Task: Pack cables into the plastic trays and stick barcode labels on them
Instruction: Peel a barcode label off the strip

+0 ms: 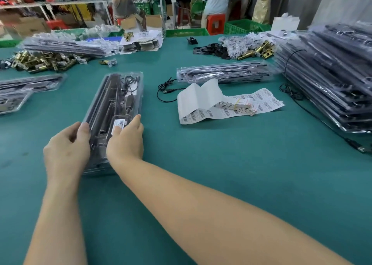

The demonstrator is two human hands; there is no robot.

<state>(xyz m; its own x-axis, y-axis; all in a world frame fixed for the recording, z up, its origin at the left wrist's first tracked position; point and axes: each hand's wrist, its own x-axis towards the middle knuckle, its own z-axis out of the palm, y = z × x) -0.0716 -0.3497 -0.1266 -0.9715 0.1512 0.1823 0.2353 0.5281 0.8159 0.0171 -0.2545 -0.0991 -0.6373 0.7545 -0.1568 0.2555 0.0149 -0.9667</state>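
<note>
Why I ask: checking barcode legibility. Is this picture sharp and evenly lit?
Head view: light soft and even, shadows faint; straight edges bow toward the borders; the label on the tray is smeared, bars unreadable; far shelves blurred.

Plastic tray (118,103) on table (221,164), centre-left, lying lengthwise away; cable (129,82) in its far end, barcode label (118,124) on near end. Loose cable (165,91) right of it, label sheet (201,99) further right; second tray (221,74) behind sheet; tray stack (332,87) far right.
</note>
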